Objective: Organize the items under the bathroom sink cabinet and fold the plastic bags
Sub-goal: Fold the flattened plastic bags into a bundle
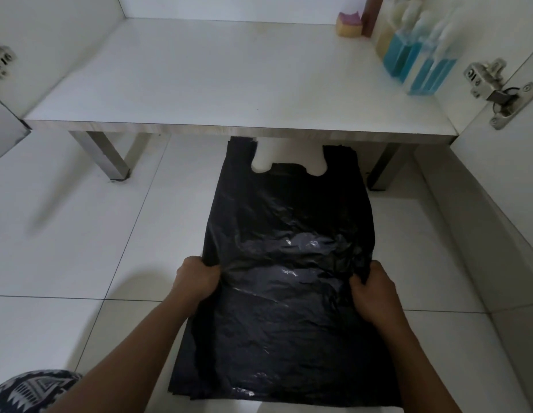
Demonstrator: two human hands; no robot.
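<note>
A black plastic bag (289, 222) lies spread flat on the white tiled floor, its two handles pointing away from me under the cabinet's front edge. My left hand (196, 277) grips the bag's left side about halfway down, fingers curled round the edge. On the opposite side my right hand (374, 289) grips the right edge at the same height. The plastic between them is wrinkled and slightly lifted.
The open cabinet's white shelf (229, 79) stands on metal legs (110, 156) just beyond the bag. At its back right stand blue liquid bottles (420, 67) and a yellow-pink sponge (348, 25). Door hinges (494, 87) show at both sides. A patterned knee (32, 391) is at bottom left.
</note>
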